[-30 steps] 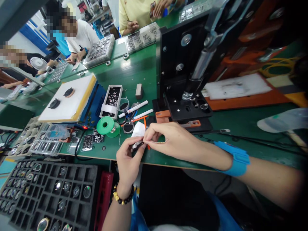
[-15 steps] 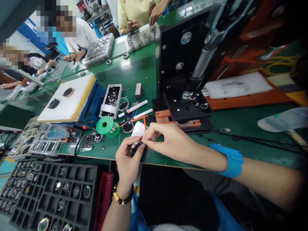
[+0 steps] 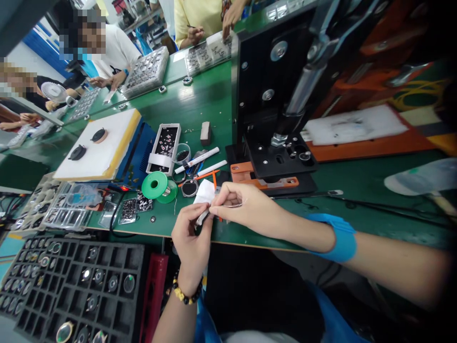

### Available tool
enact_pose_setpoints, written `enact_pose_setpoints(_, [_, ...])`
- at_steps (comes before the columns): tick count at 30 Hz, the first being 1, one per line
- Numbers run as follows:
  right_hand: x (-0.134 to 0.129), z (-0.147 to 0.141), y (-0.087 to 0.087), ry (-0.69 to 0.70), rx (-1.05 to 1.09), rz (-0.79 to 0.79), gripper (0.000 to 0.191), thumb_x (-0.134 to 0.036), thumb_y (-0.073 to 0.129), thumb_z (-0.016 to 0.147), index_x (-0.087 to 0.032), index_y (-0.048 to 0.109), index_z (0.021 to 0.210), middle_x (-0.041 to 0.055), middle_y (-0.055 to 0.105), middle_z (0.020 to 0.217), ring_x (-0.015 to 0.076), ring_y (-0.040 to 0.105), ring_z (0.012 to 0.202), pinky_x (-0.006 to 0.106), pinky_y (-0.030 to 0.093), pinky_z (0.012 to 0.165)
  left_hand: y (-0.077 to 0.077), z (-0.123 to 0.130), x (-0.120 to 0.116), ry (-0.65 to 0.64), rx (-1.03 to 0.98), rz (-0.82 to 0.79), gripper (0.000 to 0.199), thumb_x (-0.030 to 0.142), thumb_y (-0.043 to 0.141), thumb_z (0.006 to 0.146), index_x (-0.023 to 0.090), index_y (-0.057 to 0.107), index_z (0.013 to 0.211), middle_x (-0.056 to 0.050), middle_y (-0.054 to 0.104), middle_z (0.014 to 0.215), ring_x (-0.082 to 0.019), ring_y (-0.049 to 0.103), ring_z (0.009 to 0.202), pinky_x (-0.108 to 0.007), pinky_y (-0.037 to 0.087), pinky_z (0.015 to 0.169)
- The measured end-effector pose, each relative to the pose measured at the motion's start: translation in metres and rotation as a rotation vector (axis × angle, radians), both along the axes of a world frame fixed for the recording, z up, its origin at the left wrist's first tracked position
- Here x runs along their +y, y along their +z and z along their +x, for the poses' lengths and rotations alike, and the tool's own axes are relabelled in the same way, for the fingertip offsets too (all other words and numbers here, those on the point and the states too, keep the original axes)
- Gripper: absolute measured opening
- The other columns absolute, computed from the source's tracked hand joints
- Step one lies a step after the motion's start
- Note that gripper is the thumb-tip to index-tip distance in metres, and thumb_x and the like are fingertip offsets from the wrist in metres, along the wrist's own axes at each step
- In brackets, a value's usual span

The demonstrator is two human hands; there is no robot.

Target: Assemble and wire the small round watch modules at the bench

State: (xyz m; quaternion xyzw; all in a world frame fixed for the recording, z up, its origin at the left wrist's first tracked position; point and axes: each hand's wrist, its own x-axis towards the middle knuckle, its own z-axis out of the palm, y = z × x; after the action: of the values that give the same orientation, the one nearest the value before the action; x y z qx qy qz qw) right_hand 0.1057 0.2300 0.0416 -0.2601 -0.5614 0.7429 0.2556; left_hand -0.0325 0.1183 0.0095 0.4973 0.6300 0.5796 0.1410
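Left hand [image 3: 191,236], right hand [image 3: 243,205] pinch small part [image 3: 203,217] over green bench edge [image 3: 250,246].

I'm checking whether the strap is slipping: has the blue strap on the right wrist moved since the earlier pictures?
Yes: the blue wrist strap sits further left in view, toward the right hand, judged against the black press base.

blue strap [image 3: 333,238] on the right arm [image 3: 396,269], black-and-gold beads [image 3: 184,291] on the left arm [image 3: 174,321]

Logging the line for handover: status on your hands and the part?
Left hand holding small dark part. Right hand pinching its edge. White paper just beyond, not blocking.
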Motion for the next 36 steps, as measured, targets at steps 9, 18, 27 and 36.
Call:
enact_pose_setpoints(9, [0.0015, 0.0002, -0.0036, 0.029, -0.038, -0.066, 0.026, -0.029, 0.082, 0.077, -0.018, 0.059, 0.080, 0.0004, 0.070, 0.077, 0.0124, 0.062, 0.067, 0.024, 0.050, 0.059, -0.0020, -0.0020, -0.0009, -0.027, 0.014, 0.026, 0.020, 0.011, 0.075, 0.092, 0.025, 0.075, 0.106, -0.004, 0.073, 0.110, -0.019, 0.070, 0.107, -0.032, 0.057, 0.092])
enact_pose_setpoints(18, [0.0032, 0.0011, -0.0041, 0.044, -0.045, -0.067, 0.027, -0.030, 0.084, 0.075, -0.018, 0.060, 0.079, 0.0004, 0.070, 0.077, 0.0112, 0.061, 0.064, 0.022, 0.050, 0.056, -0.0040, -0.0038, -0.0017, -0.033, 0.044, 0.035, 0.022, 0.010, 0.075, 0.091, 0.025, 0.075, 0.107, -0.005, 0.074, 0.110, -0.020, 0.071, 0.106, -0.033, 0.057, 0.091])
enact_pose_setpoints(27, [0.0047, 0.0020, -0.0068, 0.073, -0.038, -0.073, 0.028, -0.033, 0.083, 0.078, -0.018, 0.059, 0.079, 0.0019, 0.071, 0.080, 0.0119, 0.063, 0.064, 0.022, 0.053, 0.052, -0.0034, -0.0034, -0.0020, -0.029, 0.019, 0.027, 0.017, 0.013, 0.076, 0.091, 0.024, 0.076, 0.105, -0.006, 0.074, 0.109, -0.022, 0.072, 0.105, -0.035, 0.058, 0.090])
enact_pose_setpoints(36, [0.0065, 0.0017, -0.0041, 0.093, -0.065, -0.082, 0.027, -0.032, 0.082, 0.078, -0.019, 0.059, 0.078, 0.0036, 0.072, 0.083, 0.0117, 0.063, 0.066, 0.023, 0.054, 0.056, -0.0028, -0.0040, -0.0023, -0.043, 0.013, 0.016, 0.020, 0.011, 0.075, 0.091, 0.025, 0.076, 0.106, -0.005, 0.074, 0.110, -0.020, 0.071, 0.106, -0.032, 0.057, 0.091])
